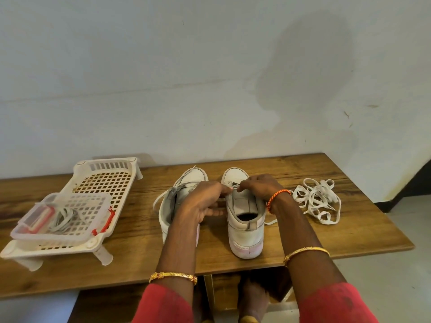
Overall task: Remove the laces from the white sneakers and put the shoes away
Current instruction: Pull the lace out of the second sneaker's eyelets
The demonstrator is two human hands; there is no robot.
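Both hands meet over the right sneaker [245, 220] at six o'clock on the wooden surface [303, 173]: the left hand [205, 201] and right hand [258, 186] each pinch its lace [234, 188] near the toe. The left sneaker [179, 194] sits just beside it. At three o'clock, a loose lace pile [316, 201]; at nine, a white basket [98, 190].

Both forearms reach forward from red sleeves, converging toward the middle, each with a gold bangle on the forearm; the right wrist also has an orange thread band. The left hand [205, 201] is palm-down, fingers curled, thumb pointing right, fingertips meeting the right hand's at the centre. The right hand [258, 187] is knuckles-up, wrist bent inward, its fingers [241, 184] pinching a lace [233, 188] together with the left fingers.
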